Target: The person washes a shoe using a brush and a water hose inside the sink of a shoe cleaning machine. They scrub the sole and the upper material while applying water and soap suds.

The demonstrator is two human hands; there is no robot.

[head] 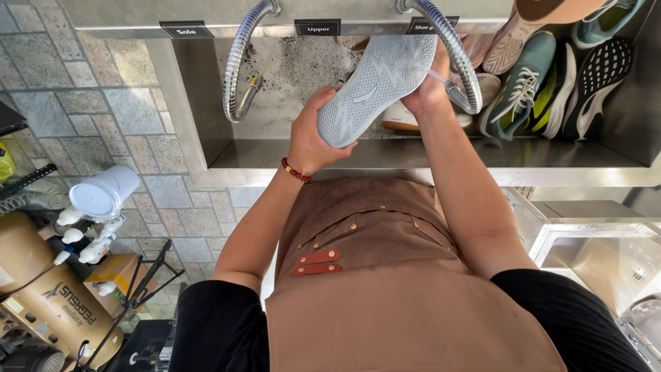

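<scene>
Head view: I see my left hand (pixel 311 138) wrapped around the heel of a pale grey shoe with a zigzag-grooved rubber sole (pixel 379 86), its grip closed on it. The shoe is held sole-up over the brushed steel sink (pixel 413 160). My right hand (pixel 428 93) sits behind the toe end; I cannot tell how its grip stands. Two ribbed metal hoses (pixel 237 62) arc down. More sneakers (pixel 544 79) lie heaped at the right, partly cut off.
</scene>
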